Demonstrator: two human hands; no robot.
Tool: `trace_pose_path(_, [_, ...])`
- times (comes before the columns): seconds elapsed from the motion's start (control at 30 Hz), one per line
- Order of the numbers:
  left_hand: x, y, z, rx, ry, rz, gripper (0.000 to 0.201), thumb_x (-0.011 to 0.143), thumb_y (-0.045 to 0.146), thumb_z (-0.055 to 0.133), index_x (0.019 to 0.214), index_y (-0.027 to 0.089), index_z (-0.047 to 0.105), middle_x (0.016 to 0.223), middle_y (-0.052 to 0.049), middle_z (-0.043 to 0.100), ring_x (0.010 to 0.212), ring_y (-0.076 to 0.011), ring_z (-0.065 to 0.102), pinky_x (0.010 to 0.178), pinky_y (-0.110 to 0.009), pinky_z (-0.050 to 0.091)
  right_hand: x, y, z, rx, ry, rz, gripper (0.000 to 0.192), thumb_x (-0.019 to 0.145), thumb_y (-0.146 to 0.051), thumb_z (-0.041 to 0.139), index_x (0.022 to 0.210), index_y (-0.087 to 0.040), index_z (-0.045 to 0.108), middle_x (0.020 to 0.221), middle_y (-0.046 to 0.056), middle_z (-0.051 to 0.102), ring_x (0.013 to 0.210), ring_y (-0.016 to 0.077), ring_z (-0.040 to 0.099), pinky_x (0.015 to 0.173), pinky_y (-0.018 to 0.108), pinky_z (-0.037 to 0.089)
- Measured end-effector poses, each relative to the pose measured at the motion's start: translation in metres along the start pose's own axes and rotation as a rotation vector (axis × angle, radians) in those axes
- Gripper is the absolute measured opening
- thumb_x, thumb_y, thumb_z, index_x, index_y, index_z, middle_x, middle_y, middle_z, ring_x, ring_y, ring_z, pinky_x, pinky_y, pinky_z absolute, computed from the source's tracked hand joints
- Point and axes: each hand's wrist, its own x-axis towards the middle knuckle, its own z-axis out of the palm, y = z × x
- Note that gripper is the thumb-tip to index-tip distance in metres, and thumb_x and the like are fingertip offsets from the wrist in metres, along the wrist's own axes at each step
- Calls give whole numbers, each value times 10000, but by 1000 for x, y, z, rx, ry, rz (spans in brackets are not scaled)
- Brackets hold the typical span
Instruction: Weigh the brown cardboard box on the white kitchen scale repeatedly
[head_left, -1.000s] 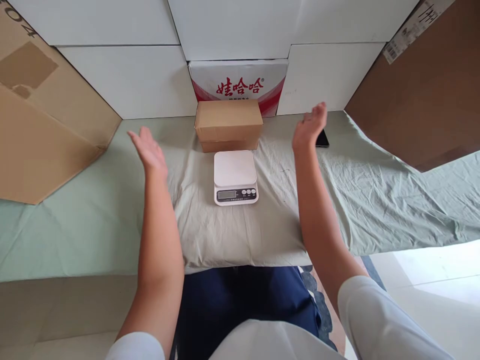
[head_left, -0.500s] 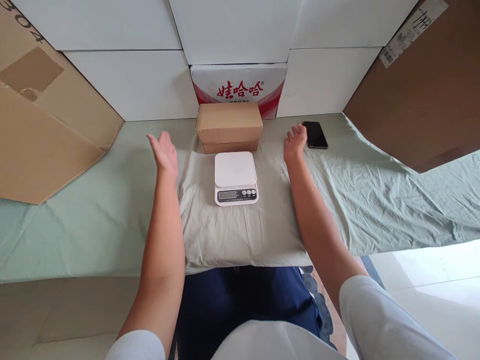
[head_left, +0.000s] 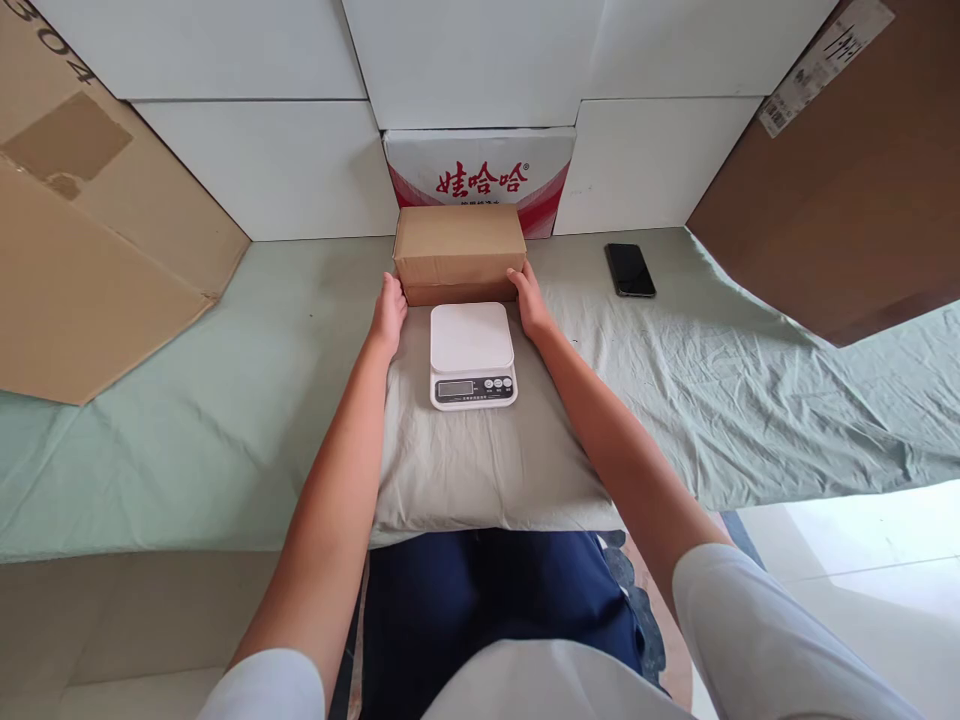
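Note:
A brown cardboard box (head_left: pixel 459 232) sits on the cloth-covered table, right behind a white digital kitchen scale (head_left: pixel 471 340). My left hand (head_left: pixel 389 312) is against the box's left end near its lower front corner. On the opposite end, my right hand (head_left: pixel 529 298) grips the box, its thumb on the front face and its fingers along the side. Between them the two hands clasp the box, which rests upright on the cloth. The scale's plate carries nothing, and its display looks blank.
Right of the box lies a black smartphone (head_left: pixel 630 270). White panels and a white-and-red carton (head_left: pixel 480 160) stand behind. Large cardboard sheets (head_left: pixel 97 260) flank the left side, with a darker one (head_left: pixel 847 190) on the right. Green cloth (head_left: pixel 225 450) covers the table.
Both hands, spread apart with open fingers earlier, have come inward and taken hold of the cardboard box at its two ends. Box, scale and phone have stayed put.

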Motion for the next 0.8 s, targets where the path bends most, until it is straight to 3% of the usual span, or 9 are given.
trace_pose_path(0.2, [-6,4,10,-7,2,68,928,858,889,433,1534,261,540,1734,-117,404,1652,-258,302,1351,-427,217,0,-14,3,-9,37,16,708,782,-670,618,1373,-301,494,1575,26,556,1528,253,454,1383,488,292])
trace_pose_path(0.37, [-27,29,8,6,-22,239,953,800,949,446,1448,272,622,1662,-113,509,1660,-306,282,1353,-463,219,-5,-53,-1,-53,-51,-110,717,810,-679,635,1409,-318,477,1570,28,546,1561,287,410,1389,516,265])
trace_pose_path(0.47, [-58,44,6,44,-57,341,952,783,948,486,1482,311,595,1639,-67,534,1645,-306,323,1348,-429,266,-33,-77,-3,-103,-81,-151,724,844,-694,619,1461,-357,449,1578,6,528,1609,292,335,1392,544,239])
trace_pose_path(0.57, [-99,49,2,83,-61,350,924,802,935,471,1509,350,580,1628,-35,547,1629,-303,360,1340,-408,304,-75,-87,-6,-113,-134,-166,728,851,-675,643,1489,-389,437,1632,-15,465,1629,287,306,1406,513,223])
trace_pose_path(0.7, [-148,39,-4,138,-92,369,837,877,866,449,1538,361,553,1638,-38,542,1620,-311,376,1351,-438,286,-127,-81,-9,-109,-148,-99,706,878,-641,643,1509,-412,423,1641,-16,456,1618,283,328,1408,501,246])
trace_pose_path(0.8, [-167,30,-7,146,-79,369,819,894,850,434,1532,350,555,1632,-68,552,1617,-330,379,1352,-475,273,-144,-73,-8,-94,-133,-46,723,872,-650,644,1518,-423,409,1632,-13,468,1610,290,334,1401,522,269])
